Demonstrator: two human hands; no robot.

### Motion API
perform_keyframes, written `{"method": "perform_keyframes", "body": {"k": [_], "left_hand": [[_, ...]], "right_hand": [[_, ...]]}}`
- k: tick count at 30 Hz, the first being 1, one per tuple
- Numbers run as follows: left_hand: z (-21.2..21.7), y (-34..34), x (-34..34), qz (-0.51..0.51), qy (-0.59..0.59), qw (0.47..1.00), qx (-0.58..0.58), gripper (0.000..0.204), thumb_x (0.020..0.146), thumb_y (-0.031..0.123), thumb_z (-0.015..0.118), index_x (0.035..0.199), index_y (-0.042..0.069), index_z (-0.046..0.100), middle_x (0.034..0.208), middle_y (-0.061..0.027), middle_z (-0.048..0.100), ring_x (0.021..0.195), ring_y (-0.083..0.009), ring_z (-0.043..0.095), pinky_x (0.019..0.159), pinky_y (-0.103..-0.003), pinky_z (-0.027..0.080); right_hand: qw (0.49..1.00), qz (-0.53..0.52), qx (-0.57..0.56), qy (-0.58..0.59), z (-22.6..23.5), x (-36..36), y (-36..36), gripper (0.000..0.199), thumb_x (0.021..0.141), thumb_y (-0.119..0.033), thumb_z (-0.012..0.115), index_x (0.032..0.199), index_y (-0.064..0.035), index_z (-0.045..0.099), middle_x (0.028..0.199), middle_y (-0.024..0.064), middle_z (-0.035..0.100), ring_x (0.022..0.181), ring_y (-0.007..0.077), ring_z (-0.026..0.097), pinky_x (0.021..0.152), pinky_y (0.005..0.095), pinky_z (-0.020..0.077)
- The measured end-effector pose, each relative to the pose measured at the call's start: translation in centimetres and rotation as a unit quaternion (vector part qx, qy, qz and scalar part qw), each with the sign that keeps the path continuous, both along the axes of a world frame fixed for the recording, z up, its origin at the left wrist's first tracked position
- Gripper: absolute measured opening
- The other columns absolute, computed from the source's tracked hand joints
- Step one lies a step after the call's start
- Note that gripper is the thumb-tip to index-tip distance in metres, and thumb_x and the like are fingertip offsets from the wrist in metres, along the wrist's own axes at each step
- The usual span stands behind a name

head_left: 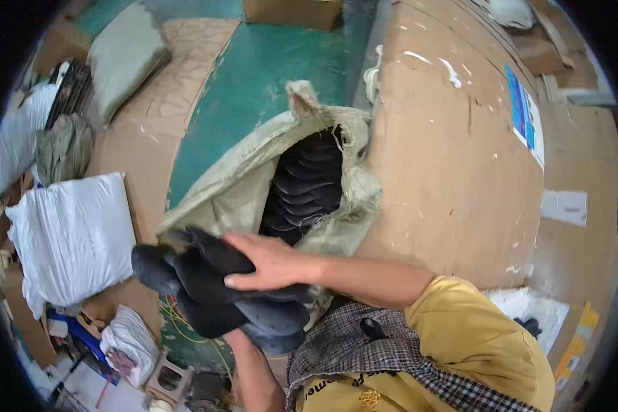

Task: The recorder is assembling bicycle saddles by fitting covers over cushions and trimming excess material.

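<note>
A bundle of black, sole-shaped pieces that look like insoles (209, 292) is held in front of me, left of my body. Across its top and right side lies my right hand (271, 263), thumb apart from the fingers, gripping the pieces. My left hand (237, 341) comes up from below and bears the bundle; its fingers are hidden under it. Just beyond, a pale green woven sack (237, 182) gapes toward me. Inside it more black insoles (305, 182) are packed in an overlapping row.
A large wooden board surface (453, 158) stands at right of the sack. White stuffed bags (79, 237) and a grey-green sack (127, 58) lie on the left. A cardboard box (292, 12) sits at the far end of the green floor (275, 69). Yellow cords (178, 319) trail below the bundle.
</note>
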State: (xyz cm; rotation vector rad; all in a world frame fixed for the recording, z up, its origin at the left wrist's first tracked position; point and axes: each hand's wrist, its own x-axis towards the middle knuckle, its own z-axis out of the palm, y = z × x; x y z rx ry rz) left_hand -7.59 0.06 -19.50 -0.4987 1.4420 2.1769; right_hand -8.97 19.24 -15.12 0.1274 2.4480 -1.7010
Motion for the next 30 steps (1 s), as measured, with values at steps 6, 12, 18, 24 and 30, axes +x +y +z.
{"method": "perform_keyframes", "body": {"k": [6,12,18,24,30], "left_hand": [[4.3,-1.6,4.2,-0.108,-0.036,0.992,0.062,0.055,0.092,0.042,0.047,0.132,0.005,0.04,0.128,-0.0103,0.048,0.114,-0.0256,0.048,0.097,-0.038,0.041],[4.0,3.7,2.5,-0.436,-0.139,0.875,0.16,0.055,0.092,0.042,0.046,0.133,0.005,0.039,0.129,-0.0107,0.047,0.115,-0.0258,0.048,0.098,-0.038,0.041],[9.7,13.8,16.5,-0.665,-0.194,0.703,0.165,0.056,0.092,0.042,0.045,0.133,0.004,0.038,0.13,-0.0111,0.046,0.115,-0.026,0.047,0.098,-0.038,0.041],[12.8,18.7,35.4,-0.823,-0.219,0.494,0.177,0.057,0.094,0.036,0.046,0.137,0.001,0.034,0.134,-0.0127,0.042,0.12,-0.0244,0.043,0.102,-0.033,0.036],[15.3,24.1,59.0,-0.932,0.015,0.299,0.204,0.048,0.091,0.029,0.055,0.127,-0.001,0.047,0.125,-0.0092,0.051,0.108,-0.0182,0.05,0.095,-0.031,0.04]], "right_hand": [[0.979,-0.035,-0.201,-0.004,1.8,7.0,-0.8,0.058,0.089,-0.04,0.052,0.136,-0.0081,0.038,0.113,0.0172,0.044,0.11,0.0311,0.044,0.098,0.037,0.0328],[0.863,-0.284,-0.417,0.001,3.2,16.9,-0.8,0.07,0.084,-0.037,0.064,0.141,-0.0164,0.03,0.124,0.0103,0.042,0.117,0.0219,0.04,0.097,0.0367,0.0362],[0.676,-0.486,-0.521,0.189,7.6,35.9,-2.5,0.091,0.076,-0.048,0.068,0.145,-0.0158,0.018,0.137,0.0103,0.038,0.124,0.0203,0.037,0.103,0.0353,0.0308],[0.493,-0.786,-0.232,0.292,14.5,52.8,-10.9,0.087,0.083,-0.033,0.064,0.144,-0.0035,0.011,0.145,0.01,0.024,0.132,0.0202,0.023,0.11,0.0337,0.0158],[0.306,-0.894,0.166,0.282,17.4,66.4,-14.2,0.103,0.074,-0.025,0.074,0.143,-0.0021,0.0,0.141,0.0165,0.027,0.131,0.0241,0.027,0.106,0.0359,0.0247]]}}
